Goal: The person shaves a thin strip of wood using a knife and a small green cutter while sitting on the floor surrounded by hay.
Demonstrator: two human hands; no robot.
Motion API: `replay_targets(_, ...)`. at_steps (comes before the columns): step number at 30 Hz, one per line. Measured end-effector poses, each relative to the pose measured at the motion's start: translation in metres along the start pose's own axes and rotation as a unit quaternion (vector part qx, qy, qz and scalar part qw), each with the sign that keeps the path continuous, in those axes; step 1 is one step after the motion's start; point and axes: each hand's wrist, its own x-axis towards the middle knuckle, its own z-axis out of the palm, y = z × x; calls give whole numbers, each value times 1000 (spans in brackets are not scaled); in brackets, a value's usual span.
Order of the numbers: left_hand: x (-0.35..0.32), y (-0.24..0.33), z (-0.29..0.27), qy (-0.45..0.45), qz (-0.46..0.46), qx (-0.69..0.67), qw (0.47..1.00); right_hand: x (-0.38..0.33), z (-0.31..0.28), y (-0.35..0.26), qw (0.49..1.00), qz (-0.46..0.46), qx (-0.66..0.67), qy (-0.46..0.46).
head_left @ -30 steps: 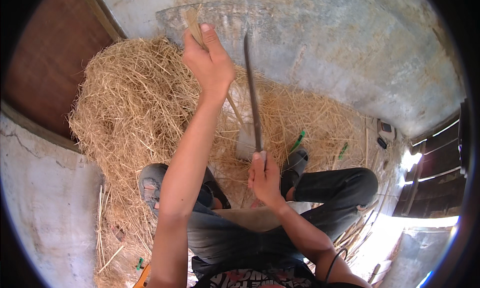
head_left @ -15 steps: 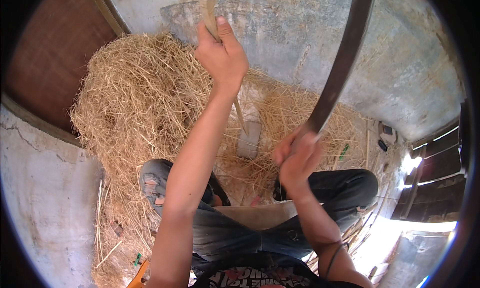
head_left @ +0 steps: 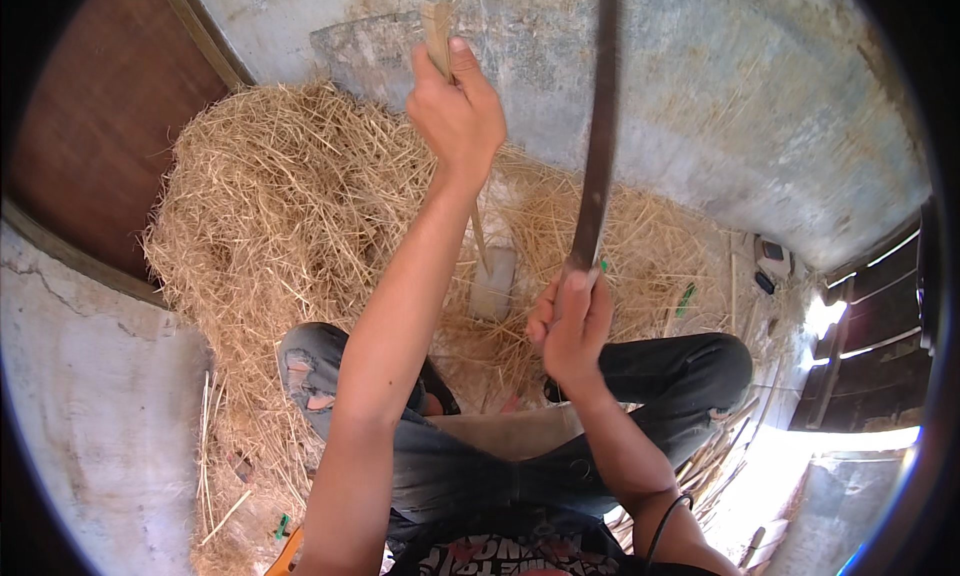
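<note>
Both hands are closed: the left hand (head_left: 457,111) wraps a pale wooden stick (head_left: 438,34) near its top, and the right hand (head_left: 573,331) grips a long dark blade (head_left: 598,126) by its lower end. The stick slants downward, its lower tip at a grey block (head_left: 493,291) amid scattered straw (head_left: 640,231); whether the two touch is hard to tell. That high grip probably steadies the stick and leaves its upper end exposed, while holding the blade apart, to the right, likely keeps its edge clear of the left hand. Compared with half a second ago, the blade stands more upright and nearer the stick, the right hand has shifted leftward, and the left hand sits slightly farther right.
</note>
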Motion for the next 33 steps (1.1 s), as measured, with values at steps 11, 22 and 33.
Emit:
replay_targets(11,6,-15,-14,12,-9,34,999,-16,-33,40,962,272,-29,1)
replay_targets(22,14,-14,0,20,-15,28,999,-52,-32,106,956,288,-58,25)
replay_targets(33,28,-39,-19,63,44,57,995,7,4,3,997,-43,14,56)
